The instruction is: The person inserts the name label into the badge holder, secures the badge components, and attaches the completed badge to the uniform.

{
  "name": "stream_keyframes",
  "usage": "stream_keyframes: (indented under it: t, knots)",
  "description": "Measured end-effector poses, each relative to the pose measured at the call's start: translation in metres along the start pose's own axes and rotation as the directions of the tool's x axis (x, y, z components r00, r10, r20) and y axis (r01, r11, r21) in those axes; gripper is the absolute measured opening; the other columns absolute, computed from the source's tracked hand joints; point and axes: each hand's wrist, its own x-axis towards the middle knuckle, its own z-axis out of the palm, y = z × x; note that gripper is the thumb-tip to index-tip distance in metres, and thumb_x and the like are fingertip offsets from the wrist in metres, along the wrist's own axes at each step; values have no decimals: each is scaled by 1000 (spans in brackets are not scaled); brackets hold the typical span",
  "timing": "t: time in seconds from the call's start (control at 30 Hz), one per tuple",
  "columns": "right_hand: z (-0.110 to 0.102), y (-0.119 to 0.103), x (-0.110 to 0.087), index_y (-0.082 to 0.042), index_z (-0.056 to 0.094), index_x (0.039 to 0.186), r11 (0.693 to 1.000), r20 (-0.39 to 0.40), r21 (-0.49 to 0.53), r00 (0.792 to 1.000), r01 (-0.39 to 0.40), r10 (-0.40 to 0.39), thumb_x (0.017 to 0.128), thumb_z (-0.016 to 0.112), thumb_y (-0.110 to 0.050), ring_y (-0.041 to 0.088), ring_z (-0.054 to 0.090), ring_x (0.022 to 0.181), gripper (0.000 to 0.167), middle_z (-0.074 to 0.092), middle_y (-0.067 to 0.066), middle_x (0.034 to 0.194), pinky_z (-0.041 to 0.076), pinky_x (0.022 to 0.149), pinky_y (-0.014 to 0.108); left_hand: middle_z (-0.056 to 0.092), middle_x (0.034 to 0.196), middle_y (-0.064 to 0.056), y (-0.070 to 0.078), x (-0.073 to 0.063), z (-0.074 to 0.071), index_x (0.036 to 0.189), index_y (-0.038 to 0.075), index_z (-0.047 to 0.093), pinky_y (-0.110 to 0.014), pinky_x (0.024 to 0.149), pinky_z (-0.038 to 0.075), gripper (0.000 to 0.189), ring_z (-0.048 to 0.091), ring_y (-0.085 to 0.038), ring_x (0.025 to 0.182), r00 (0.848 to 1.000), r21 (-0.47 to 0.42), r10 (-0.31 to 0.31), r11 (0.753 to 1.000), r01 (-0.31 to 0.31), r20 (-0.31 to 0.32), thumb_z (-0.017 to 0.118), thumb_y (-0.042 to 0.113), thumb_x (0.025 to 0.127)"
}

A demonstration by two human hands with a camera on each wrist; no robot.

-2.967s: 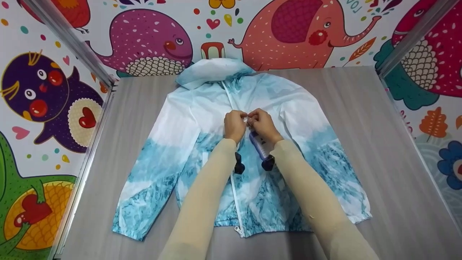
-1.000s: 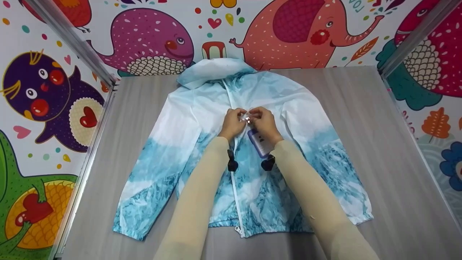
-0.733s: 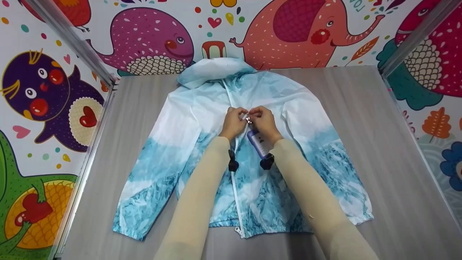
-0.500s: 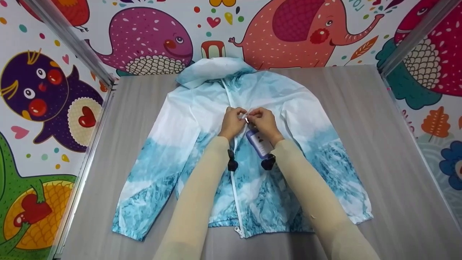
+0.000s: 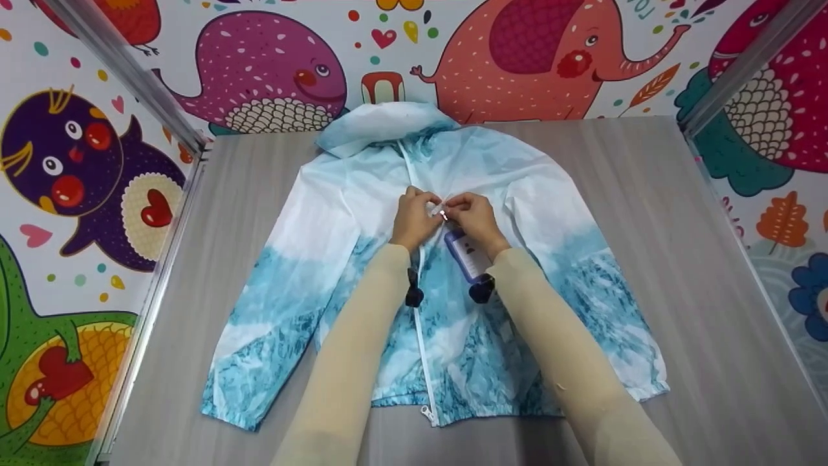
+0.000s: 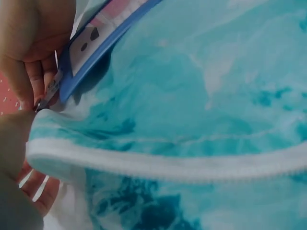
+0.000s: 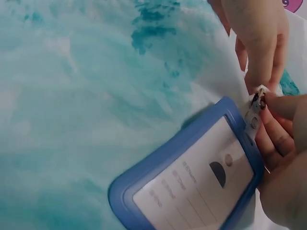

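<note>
A light blue and white hooded jacket (image 5: 453,362) lies flat, front up, on the table. At its chest my left hand (image 5: 417,220) pinches a raised fold of fabric beside the white zipper (image 6: 168,165). Close against it, my right hand (image 5: 477,223) pinches the metal clip (image 7: 254,117) of an ID badge holder. The badge holder (image 5: 467,257) has a blue frame around a white card and hangs below the right hand, over the jacket. The clip meets the fabric at my fingertips; whether it grips the cloth is hidden by the fingers.
The wood-grain table (image 5: 686,272) extends around the jacket on both sides. Metal posts (image 5: 132,71) and walls printed with cartoon animals (image 5: 272,71) enclose the back and sides. A zipper pull (image 5: 426,412) sits at the jacket's hem.
My left hand has shifted slightly left, and its fingers now lift more fabric. Between the fingertips the clip shows more plainly. The badge holder swings only slightly; the jacket's body stays put.
</note>
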Motion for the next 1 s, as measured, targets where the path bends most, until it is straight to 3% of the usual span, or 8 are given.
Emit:
stream_keyframes:
  t: [0.17,0.4,0.57,0.7,0.87,1.0]
  knots:
    - [-3,-1,-1,2,68,111,999,61,-50,998,10,-7,91,68,-7,6,62,76,22,70,13,98,51,68,18,54,116,-10,-1,0,-4,107,14,72,-40,95,47,24,49,-28,110,999,71,-51,996,52,-5,75,25,87]
    - [-3,-2,-1,3,68,112,997,51,-74,999,20,-16,92,65,-5,7,61,76,21,70,18,102,50,67,18,56,111,-10,-3,2,-2,104,11,70,-40,93,46,24,50,-27,104,1000,87,-4,996,4,1,74,27,87]
    - [-3,-1,-1,3,67,111,999,46,-37,999,10,-8,92,66,-5,7,61,76,20,69,14,99,50,68,18,67,103,-13,-4,2,1,104,4,68,-35,89,50,24,59,-26,97,1000,-68,-13,998,13,-4,75,19,87]
    - [-3,1,-1,4,67,110,1000,42,9,999,4,-4,92,67,-4,6,61,76,20,69,10,95,50,68,18,73,103,-15,-4,3,3,108,1,66,-31,85,55,25,68,-24,94,997,-235,-76,969,81,29,74,13,87]
    - [-3,3,-2,5,66,113,996,39,84,999,-32,28,92,66,-4,6,62,77,23,69,7,93,51,69,18,74,104,-16,-4,3,4,111,3,66,-31,84,56,26,70,-25,97,987,-280,-144,947,158,72,73,12,87]
    - [-2,2,-3,6,66,114,993,25,111,999,-35,32,92,65,-2,5,63,78,23,69,10,96,52,71,17,74,108,-14,-5,3,3,111,4,69,-34,87,56,25,71,-25,99,985,-284,-150,944,169,86,72,15,88]
